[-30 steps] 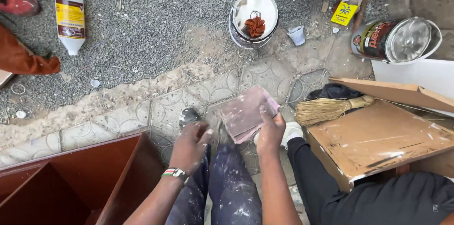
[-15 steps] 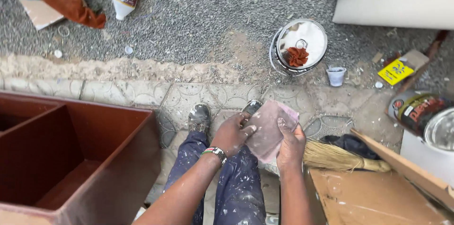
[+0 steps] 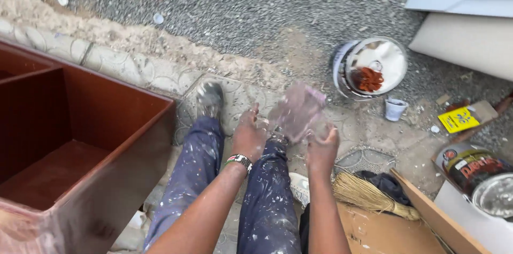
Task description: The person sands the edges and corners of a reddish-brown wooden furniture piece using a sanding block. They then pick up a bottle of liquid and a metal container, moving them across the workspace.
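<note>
Holding a blurred pinkish sheet of sandpaper (image 3: pixel 297 111), right hand (image 3: pixel 320 150) and left hand (image 3: pixel 249 137) each grip its edges above paint-spattered trousers (image 3: pixel 267 200).

Soft daylight, motion-blurred centre

Ground: grey gravel (image 3: pixel 256 13) at the top, a sandy strip, then patterned paving slabs (image 3: pixel 123 64) below. On the gravel: white paint bucket (image 3: pixel 368 67) with red-brown residue, pale boards (image 3: pixel 470 35). On the paving: small white cup (image 3: pixel 395 108), yellow packet (image 3: pixel 458 119), tin can (image 3: pixel 473 166) on its side, straw broom (image 3: pixel 368 195), cardboard (image 3: pixel 385 230), red-brown wooden cabinet (image 3: pixel 80 147) at left.
</note>
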